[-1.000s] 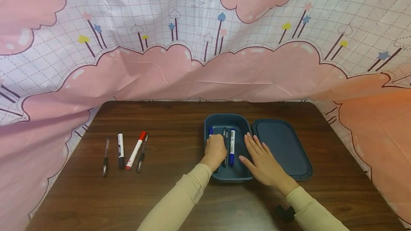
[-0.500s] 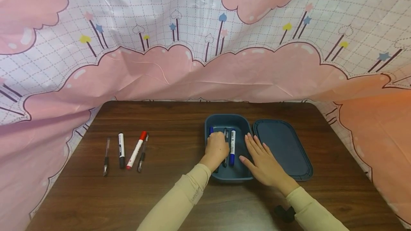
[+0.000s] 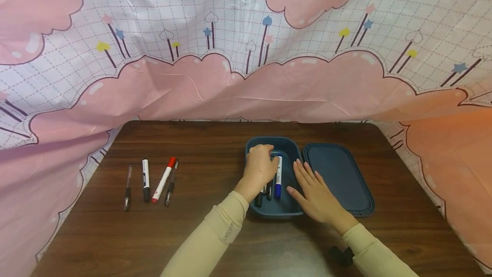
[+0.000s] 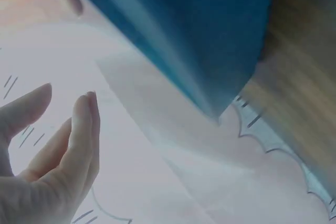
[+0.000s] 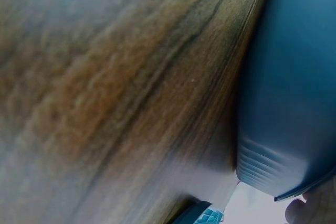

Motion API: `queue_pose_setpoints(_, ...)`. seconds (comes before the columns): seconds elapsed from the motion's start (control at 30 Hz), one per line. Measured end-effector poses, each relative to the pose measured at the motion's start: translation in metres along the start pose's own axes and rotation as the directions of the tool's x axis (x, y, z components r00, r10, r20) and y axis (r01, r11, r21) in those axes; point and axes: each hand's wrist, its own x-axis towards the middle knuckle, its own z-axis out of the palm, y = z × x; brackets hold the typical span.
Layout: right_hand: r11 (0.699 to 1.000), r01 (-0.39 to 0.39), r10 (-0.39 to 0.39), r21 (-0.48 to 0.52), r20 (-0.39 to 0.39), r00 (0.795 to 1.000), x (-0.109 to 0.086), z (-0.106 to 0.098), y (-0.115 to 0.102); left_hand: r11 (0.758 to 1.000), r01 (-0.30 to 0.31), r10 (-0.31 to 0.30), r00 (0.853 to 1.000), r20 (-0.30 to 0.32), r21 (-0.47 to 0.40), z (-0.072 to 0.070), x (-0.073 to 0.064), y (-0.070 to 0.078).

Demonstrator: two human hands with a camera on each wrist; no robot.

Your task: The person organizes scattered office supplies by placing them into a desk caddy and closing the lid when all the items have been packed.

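Observation:
Above the left part of a dark blue plastic box point(image 3: 282, 214) hovers my left hand point(image 3: 259, 170). In the left wrist view, the left hand point(image 4: 63, 169) has its thumb and fingers apart with nothing between them. Inside the box lie a white marker with a blue cap point(image 3: 278, 178), a dark pen point(image 3: 269, 191) and a dark-ended marker or pen point(image 3: 259, 200), the last two partly covered by the hand. My right hand point(image 3: 319, 200) rests with straight, spread fingers on the box's right rim. The right wrist view has the box's outer wall point(image 5: 289, 87).
The box's blue lid point(image 3: 342, 178) lies flat to its right. On the left of the wooden table point(image 3: 207, 174) are a clear black pen point(image 3: 127, 191), a black-capped white marker point(image 3: 145, 181), a red-capped marker point(image 3: 163, 181) and another pen point(image 3: 171, 187). A patterned curtain hangs behind.
My left hand has gone from a curled fist low in the box to a raised, opened hand slightly farther forward. The dark end at the box's front left now shows more. The right hand stays put.

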Motion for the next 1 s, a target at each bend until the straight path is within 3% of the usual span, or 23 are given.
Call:
queue_pose_setpoints(0.17, 1.000, 0.001, -0.001, -0.001, -0.004, 1.000, 0.000, 0.000, 0.000, 0.999, -0.036, 0.035, 0.998, -0.047, -0.029, -0.019, -0.001, 0.007)
queue_pose_setpoints(0.37, 1.000, 0.003, -0.003, -0.011, -0.007, 1.000, 0.000, 0.000, 0.000, 0.988, -0.076, 0.054, 0.987, -0.154, -0.137, -0.048, 0.001, 0.006)
queue_pose_setpoints(0.6, 1.000, 0.009, -0.010, -0.015, -0.004, 1.000, 0.000, -0.001, 0.001, 0.964, -0.152, 0.086, 0.954, -0.288, -0.216, -0.085, 0.000, 0.005)
queue_pose_setpoints(0.8, 1.000, 0.010, -0.010, -0.010, -0.004, 1.000, 0.000, -0.002, 0.001, 0.953, -0.163, 0.060, 0.927, -0.371, -0.255, -0.108, -0.005, 0.001)
queue_pose_setpoints(1.0, 1.000, 0.013, -0.013, -0.009, -0.005, 1.000, -0.001, -0.002, 0.000, 0.951, -0.169, 0.034, 0.891, -0.453, -0.261, -0.128, -0.010, -0.012)
